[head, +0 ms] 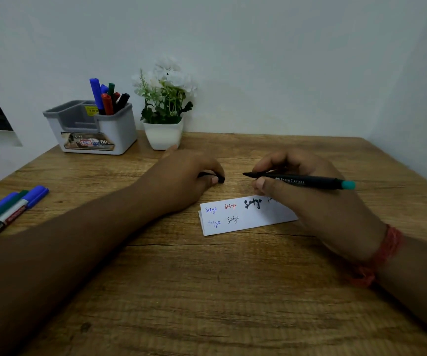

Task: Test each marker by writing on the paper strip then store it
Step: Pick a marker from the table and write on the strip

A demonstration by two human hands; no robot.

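Markers are our business, and the one in play is a slim black Faber-Castell pen with a teal end (302, 180), held level above the wooden bench (207, 291) in our right hand (307, 199), whose thumb and fingers are pinched round the barrel near its bare tip, which points left. Our left hand (189, 176) is curled closed just beside that tip, gripping a small black cap (220, 178) between thumb and fingers; cap and tip sit apart. Beneath the right hand lies the white folded paper strip (245, 217), flat on the bench, carrying the same short word written in blue, red, heavy black and thin black ink; its right end is hidden under the hand. At the bench's far left edge we see a bundle of blue and green capped markers (12, 206) lying side by side. Toward the back wall stands a grey and white plastic desk organiser (91, 129), with several blue, red, green and black markers upright in its right compartment. Just beside it, on its right, sits a white pot of white artificial flowers (165, 132). A red thread band (384, 250) circles our right wrist.
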